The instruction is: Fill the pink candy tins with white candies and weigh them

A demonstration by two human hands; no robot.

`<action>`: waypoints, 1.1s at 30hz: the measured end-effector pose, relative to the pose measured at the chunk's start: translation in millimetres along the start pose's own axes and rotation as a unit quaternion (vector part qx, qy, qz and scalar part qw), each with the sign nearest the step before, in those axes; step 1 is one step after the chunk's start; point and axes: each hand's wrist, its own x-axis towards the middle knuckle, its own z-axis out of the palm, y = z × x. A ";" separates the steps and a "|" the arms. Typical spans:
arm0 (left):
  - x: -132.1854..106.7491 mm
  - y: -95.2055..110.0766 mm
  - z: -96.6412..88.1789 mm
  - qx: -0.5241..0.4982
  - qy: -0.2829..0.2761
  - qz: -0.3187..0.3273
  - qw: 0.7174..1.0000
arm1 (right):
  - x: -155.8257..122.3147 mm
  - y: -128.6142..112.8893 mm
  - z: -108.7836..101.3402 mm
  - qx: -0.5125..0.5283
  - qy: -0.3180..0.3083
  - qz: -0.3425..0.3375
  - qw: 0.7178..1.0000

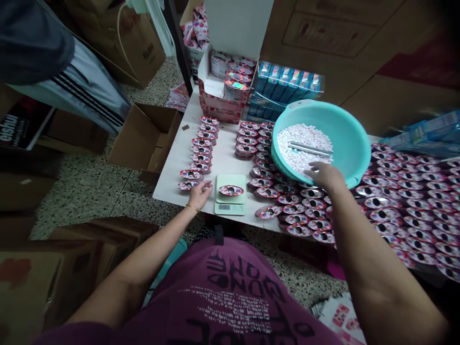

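Note:
My left hand (200, 192) rests on the white table (223, 158) near its front edge, fingers stretched flat next to the nearest small red-and-silver tin (187, 185) of a left-hand row. A light green scale (230, 193) beside it carries one open tin (231, 190). My right hand (322, 175) reaches over the rim of a teal basin (354, 139) filled with small white pellets (302, 139) and a metal scoop (311, 149). Its fingers curl downward at the basin's near edge; what they hold is hidden.
Several rows of tins (402, 201) cover the table's right side. An open display box (224, 91) of tins and blue packets (287, 81) stand at the back. Cardboard boxes (147, 139) sit on the speckled floor at left. Another person's striped clothing (79, 86) hangs at upper left.

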 end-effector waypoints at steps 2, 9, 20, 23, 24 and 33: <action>-3.5 2.8 -0.1 0.004 -0.002 -0.002 1.000 | 22.7 -2.1 -0.9 -0.021 -0.135 -0.015 0.990; -10.3 19.3 11.3 0.080 -0.049 0.036 0.995 | 40.4 -16.8 4.7 -0.055 -0.181 -0.068 0.980; -26.5 31.4 -0.9 0.339 -0.105 0.211 0.911 | 35.0 -7.1 2.5 0.075 -0.145 -0.043 0.986; -42.8 11.0 -43.7 0.357 -0.066 0.197 0.911 | 34.2 -3.6 1.9 0.124 -0.129 -0.037 0.983; -45.4 4.6 -54.4 0.368 -0.058 0.186 0.909 | 33.2 -3.2 0.4 0.130 -0.122 -0.034 0.983; -39.5 -23.9 -55.4 0.385 -0.029 0.167 0.907 | -40.9 -93.2 -13.4 0.429 -0.015 -0.120 0.895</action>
